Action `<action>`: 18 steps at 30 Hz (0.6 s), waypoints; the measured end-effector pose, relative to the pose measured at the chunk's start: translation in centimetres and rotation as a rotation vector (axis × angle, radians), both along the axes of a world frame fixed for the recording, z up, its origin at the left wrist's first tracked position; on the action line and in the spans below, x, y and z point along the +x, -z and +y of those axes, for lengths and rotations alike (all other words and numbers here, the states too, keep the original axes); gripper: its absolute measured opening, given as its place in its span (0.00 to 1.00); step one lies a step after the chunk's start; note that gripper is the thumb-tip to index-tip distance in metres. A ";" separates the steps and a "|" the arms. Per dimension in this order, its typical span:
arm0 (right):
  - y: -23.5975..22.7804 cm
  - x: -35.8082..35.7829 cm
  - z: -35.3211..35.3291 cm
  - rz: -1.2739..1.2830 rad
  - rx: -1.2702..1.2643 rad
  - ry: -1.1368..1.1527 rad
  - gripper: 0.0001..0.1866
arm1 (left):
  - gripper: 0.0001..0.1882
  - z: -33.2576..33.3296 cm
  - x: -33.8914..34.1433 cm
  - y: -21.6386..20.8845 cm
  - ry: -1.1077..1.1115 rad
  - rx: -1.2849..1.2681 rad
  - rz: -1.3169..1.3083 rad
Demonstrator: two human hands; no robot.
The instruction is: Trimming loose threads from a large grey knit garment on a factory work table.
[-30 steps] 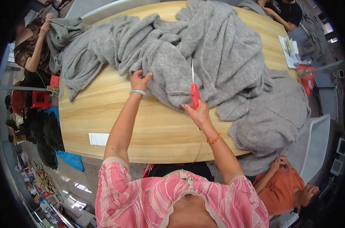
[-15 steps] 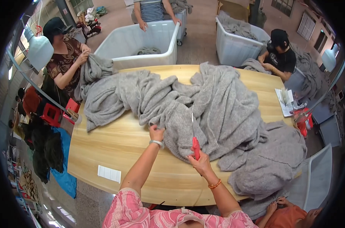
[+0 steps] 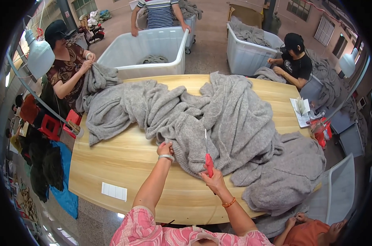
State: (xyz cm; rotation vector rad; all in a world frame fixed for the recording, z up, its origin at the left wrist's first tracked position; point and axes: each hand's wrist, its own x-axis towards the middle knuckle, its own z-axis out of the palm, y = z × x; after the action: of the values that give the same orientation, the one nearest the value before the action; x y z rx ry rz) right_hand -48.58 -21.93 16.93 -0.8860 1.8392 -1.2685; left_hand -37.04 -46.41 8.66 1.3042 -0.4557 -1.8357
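Grey knit garments [image 3: 239, 119] lie in a heap across the wooden table [image 3: 112, 164]. My left hand [image 3: 165, 149], with a bangle at its wrist, is closed on the near edge of a grey knit garment [image 3: 190, 139]. In my right hand [image 3: 214, 182] is a red-handled tool [image 3: 209, 164] with a thin pointed metal blade, its tip directed away from me over the cloth. The fingers wrap round the handle; its lower end is partly hidden by the hand. Folds cover part of my left fingertips.
White tubs [image 3: 143, 49] with grey knits stand beyond the table. A co-worker [image 3: 67, 61] at left handles the same heap; others are at the far side, right and lower right. Lamps [image 3: 40, 57] flank the table. A white paper [image 3: 114, 191] and an open booklet [image 3: 301, 111] lie on it.
The view has shifted slightly. My hands keep their grip on the garment and tool. At far right, a co-worker's hands have moved apart.
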 end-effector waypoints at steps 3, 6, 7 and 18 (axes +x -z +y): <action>-0.7 0.5 -0.3 0.119 0.050 -0.051 0.22 | 0.07 0.8 0.5 0.0 0.028 -0.145 0.009; -0.8 1.7 -1.8 0.111 0.022 -0.095 0.22 | 0.09 -0.6 2.4 2.3 -0.103 -0.298 -0.281; -0.4 2.1 -2.6 0.111 -0.079 -0.092 0.23 | 0.10 -0.8 2.9 3.3 -0.194 -0.409 -0.457; -2.6 -2.1 -1.7 0.101 -0.094 0.229 0.09 | 0.14 10.9 -3.4 -10.2 1.074 -0.700 -0.026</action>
State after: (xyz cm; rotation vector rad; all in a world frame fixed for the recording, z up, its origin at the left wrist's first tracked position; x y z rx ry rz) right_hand -50.68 -23.63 19.58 -0.8195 2.0197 -1.4852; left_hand -40.41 -35.53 18.84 0.5796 -1.8806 -2.1041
